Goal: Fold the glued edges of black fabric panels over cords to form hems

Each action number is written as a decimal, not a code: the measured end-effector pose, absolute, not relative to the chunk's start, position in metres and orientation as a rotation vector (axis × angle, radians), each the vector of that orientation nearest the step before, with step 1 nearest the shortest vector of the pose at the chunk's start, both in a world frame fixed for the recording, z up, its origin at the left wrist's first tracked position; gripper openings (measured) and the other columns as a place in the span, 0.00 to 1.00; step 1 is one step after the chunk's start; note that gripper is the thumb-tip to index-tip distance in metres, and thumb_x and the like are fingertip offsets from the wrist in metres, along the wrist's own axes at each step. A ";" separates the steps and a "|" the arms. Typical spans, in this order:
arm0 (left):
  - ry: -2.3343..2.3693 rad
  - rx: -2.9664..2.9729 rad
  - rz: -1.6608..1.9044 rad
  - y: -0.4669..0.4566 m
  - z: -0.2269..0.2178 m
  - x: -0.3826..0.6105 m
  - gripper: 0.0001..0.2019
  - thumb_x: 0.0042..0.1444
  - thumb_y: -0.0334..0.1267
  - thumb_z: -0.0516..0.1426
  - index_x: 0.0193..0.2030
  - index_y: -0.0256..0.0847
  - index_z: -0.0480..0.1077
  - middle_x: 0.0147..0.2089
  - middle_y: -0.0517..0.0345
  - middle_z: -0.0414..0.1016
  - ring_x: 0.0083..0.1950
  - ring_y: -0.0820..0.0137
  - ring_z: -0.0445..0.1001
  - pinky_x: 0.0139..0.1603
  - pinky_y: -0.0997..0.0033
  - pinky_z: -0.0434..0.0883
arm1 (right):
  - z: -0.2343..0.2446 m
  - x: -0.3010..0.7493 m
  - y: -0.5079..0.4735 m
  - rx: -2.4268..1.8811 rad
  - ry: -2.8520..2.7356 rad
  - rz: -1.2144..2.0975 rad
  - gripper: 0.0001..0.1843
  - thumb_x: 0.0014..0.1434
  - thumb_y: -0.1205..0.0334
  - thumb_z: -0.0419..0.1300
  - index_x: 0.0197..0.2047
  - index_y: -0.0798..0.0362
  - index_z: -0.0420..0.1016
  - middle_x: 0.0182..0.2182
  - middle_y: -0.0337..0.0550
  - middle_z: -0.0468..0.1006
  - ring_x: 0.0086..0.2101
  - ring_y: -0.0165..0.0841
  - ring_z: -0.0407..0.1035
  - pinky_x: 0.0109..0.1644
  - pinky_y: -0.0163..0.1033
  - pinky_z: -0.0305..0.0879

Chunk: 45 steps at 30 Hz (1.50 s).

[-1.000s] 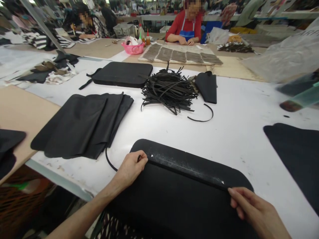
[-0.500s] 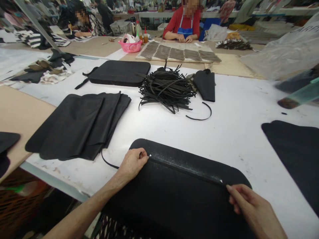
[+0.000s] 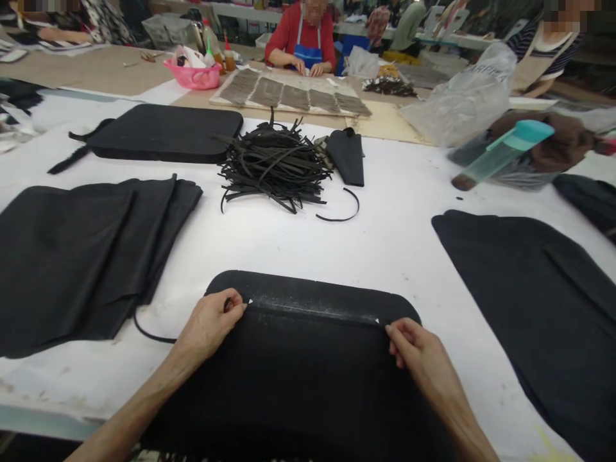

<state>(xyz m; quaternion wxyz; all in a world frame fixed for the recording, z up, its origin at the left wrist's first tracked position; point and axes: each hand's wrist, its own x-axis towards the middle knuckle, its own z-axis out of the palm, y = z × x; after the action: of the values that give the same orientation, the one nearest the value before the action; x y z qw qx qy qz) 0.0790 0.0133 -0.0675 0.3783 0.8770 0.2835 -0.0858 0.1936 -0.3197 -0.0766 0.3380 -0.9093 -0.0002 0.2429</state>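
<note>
At the near side of the white table [image 3: 394, 250], a thin black strip [image 3: 161, 339] is being pinched by the left hand [image 3: 212, 321] and the right hand [image 3: 421, 350] above a black panel [image 3: 298, 378]. Compared with a second ago, the scene is being viewed from an angle turned farther right: the whole teal-capped container [image 3: 493, 157] and a person in a striped top [image 3: 551, 54] are now being shown, and the left fingertips are being held closer to one of two small white triangles [image 3: 250, 301].

The panel is being shown as smooth and dull, with rounded far corners; between the triangles, a narrow band is being marked by whitish, dusty streaks. Beyond it, a tangled heap of black strips [image 3: 276, 163] is being flanked by a thick, round-cornered black slab [image 3: 166, 131]. At the left, limp black sheets [image 3: 58, 256] are being overlapped like a fan, with a loose curl of the strip being trailed near them.

The hands are being kept well apart, each with thumb and forefinger clamped on the strip. The left fingers are being curled inward, and the right forearm is being angled in from the lower right
</note>
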 end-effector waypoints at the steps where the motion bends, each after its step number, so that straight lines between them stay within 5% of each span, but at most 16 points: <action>1: 0.725 2.223 -0.217 0.014 -0.068 0.079 0.09 0.50 0.43 0.51 0.24 0.41 0.63 0.18 0.67 0.60 0.22 0.71 0.61 0.25 0.73 0.54 | -0.076 0.194 -0.320 -2.365 -0.007 0.638 0.15 0.56 0.49 0.50 0.25 0.50 0.63 0.16 0.33 0.67 0.19 0.29 0.63 0.26 0.36 0.56; 22: 0.721 2.498 -0.257 0.007 -0.063 0.079 0.08 0.54 0.41 0.48 0.27 0.43 0.60 0.19 0.67 0.60 0.24 0.71 0.64 0.26 0.72 0.55 | -0.075 0.192 -0.319 -2.407 0.003 0.630 0.16 0.56 0.48 0.50 0.25 0.49 0.62 0.17 0.32 0.67 0.18 0.29 0.63 0.25 0.35 0.57; 29: 0.326 3.058 -0.085 -0.005 -0.078 0.066 0.15 0.61 0.31 0.41 0.44 0.42 0.67 0.47 0.57 0.71 0.31 0.71 0.73 0.24 0.72 0.62 | -0.077 0.190 -0.317 -2.349 0.022 0.564 0.14 0.55 0.50 0.50 0.24 0.50 0.62 0.16 0.33 0.67 0.17 0.28 0.62 0.22 0.34 0.57; 37: 0.019 3.390 -0.090 -0.016 -0.078 0.044 0.23 0.55 0.21 0.42 0.52 0.38 0.68 0.55 0.49 0.69 0.23 0.71 0.73 0.21 0.70 0.70 | -0.077 0.189 -0.315 -2.372 0.050 0.539 0.13 0.55 0.52 0.50 0.24 0.50 0.63 0.16 0.32 0.67 0.17 0.28 0.63 0.22 0.33 0.57; 45: 0.053 3.393 -0.251 -0.019 -0.075 0.034 0.29 0.52 0.18 0.41 0.58 0.40 0.63 0.61 0.43 0.61 0.27 0.67 0.76 0.26 0.68 0.75 | -0.078 0.188 -0.314 -2.356 0.056 0.519 0.13 0.55 0.53 0.51 0.25 0.51 0.65 0.17 0.34 0.69 0.17 0.28 0.63 0.22 0.33 0.56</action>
<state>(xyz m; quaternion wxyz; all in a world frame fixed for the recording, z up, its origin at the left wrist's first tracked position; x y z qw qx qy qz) 0.0343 -0.0189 -0.0749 -0.1301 0.9887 0.0153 -0.0731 0.1881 -0.3140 -0.0783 0.3560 -0.9123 0.0216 0.2010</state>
